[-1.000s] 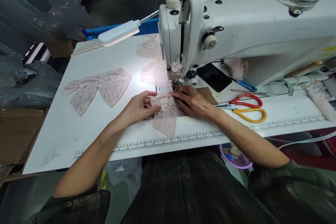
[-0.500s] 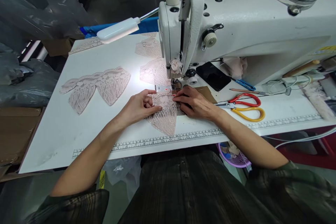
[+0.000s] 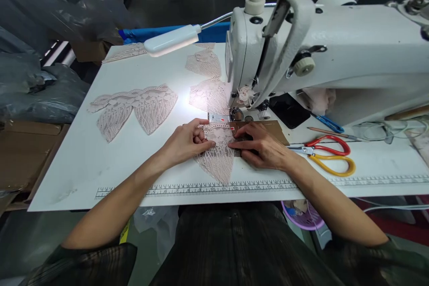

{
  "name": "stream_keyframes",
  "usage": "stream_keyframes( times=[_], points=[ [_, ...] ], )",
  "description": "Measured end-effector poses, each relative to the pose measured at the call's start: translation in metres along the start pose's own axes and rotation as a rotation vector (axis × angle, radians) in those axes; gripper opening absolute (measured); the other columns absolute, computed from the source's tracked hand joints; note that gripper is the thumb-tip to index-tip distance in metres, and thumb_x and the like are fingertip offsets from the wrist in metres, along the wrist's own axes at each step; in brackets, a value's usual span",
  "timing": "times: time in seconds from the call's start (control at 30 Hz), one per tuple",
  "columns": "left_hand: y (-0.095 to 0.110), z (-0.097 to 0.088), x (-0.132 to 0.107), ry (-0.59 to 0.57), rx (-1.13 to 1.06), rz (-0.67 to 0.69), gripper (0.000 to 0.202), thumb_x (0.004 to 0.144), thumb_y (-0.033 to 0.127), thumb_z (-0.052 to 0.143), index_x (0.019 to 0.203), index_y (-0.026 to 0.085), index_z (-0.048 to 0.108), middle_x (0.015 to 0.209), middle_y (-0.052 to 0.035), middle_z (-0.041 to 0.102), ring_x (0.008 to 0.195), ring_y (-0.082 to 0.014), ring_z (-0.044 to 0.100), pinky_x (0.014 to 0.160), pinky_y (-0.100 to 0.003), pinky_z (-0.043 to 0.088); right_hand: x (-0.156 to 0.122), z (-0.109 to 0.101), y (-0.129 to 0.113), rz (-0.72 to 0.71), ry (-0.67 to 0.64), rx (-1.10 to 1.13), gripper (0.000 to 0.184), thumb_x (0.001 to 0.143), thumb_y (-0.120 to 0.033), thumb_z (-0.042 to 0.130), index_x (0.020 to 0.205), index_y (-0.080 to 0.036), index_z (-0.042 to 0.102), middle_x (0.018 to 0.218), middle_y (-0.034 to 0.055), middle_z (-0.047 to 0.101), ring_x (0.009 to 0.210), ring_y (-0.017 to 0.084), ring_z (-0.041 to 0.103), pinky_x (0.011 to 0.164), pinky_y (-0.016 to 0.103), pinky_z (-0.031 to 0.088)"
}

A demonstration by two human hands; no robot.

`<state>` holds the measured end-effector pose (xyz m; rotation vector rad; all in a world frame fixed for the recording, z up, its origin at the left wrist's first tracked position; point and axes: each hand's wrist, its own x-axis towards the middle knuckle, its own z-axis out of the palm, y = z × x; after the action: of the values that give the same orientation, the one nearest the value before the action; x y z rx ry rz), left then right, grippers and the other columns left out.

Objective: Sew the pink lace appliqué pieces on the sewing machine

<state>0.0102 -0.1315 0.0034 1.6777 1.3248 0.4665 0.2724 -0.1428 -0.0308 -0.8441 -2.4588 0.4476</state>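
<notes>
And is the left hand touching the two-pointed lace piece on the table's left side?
Apart: the head view shows bare white tabletop between the left hand and that lace piece.

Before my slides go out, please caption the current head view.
Left hand and right hand on a pale lace piece at a white sewing machine, scissors nearby.

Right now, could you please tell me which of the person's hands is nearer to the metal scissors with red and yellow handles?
The right hand, just left of the scissors; the left hand is farther left, at the left edge of the pale pink lace piece.
</notes>
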Motion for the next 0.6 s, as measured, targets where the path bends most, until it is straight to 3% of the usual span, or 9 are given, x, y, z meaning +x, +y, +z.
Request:
stream_keyframes(
  times=[0.6],
  points=[
    [0.0057, 0.0, -0.0029, -0.013, 0.12, 0.042, 0.061, 0.081, 0.036, 0.069, 0.135, 0.018, 0.047, 0.069, 0.0051, 0.058, 0.06, -0.0118, 0.055, 0.057, -0.024, 0.044, -0.001, 0.0012, 0.0004, 0.02, -0.02, 0.002, 0.033, 0.087, -0.017, 0.056, 0.114, -0.025, 0.073, 0.111, 0.0111, 0.059, 0.107, 0.027, 0.054, 0.091, 0.048, 0.046]
  ],
)
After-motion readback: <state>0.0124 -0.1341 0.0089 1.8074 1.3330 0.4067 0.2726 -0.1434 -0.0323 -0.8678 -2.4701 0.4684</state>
